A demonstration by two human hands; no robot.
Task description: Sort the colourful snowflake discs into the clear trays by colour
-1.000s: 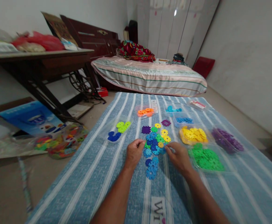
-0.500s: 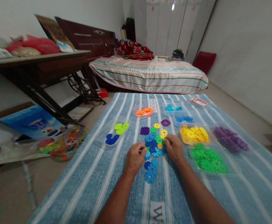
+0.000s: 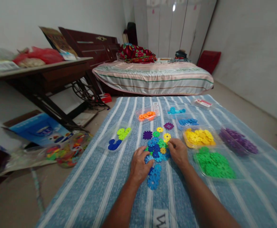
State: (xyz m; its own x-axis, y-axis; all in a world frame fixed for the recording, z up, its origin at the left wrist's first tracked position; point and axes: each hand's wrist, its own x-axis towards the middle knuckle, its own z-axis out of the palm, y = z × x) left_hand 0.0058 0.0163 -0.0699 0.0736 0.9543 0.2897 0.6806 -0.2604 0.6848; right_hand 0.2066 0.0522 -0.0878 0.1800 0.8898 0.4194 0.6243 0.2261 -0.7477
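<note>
Flat notched plastic discs in blue, green and yellow form a joined cluster point(image 3: 155, 147) on the striped cloth. At its left edge is my left hand point(image 3: 139, 164), thumb and fingers apart around a light blue disc point(image 3: 148, 159). My right hand point(image 3: 178, 153) is closed in a pinch at the cluster's right edge, close to a yellow disc point(image 3: 167, 137); what lies between its fingertips is hidden. A short row of blue discs point(image 3: 154, 178) lies nearer to me. Beyond the cluster are a dark purple square piece point(image 3: 147, 135) and a purple disc point(image 3: 169, 126).
Clear trays hold yellow discs point(image 3: 199, 138), green discs point(image 3: 214, 164), purple discs point(image 3: 239, 139), blue discs point(image 3: 188, 122) and orange discs point(image 3: 147, 116). A left-hand tray point(image 3: 105, 139) has lime and dark blue ones. A bed point(image 3: 152, 77) stands beyond the cloth-covered surface point(image 3: 86, 190).
My left hand has opened from a pinch, its fingers spreading at the cluster's left edge. My right hand stays pinched in nearly the same place. The view has shifted slightly.
</note>
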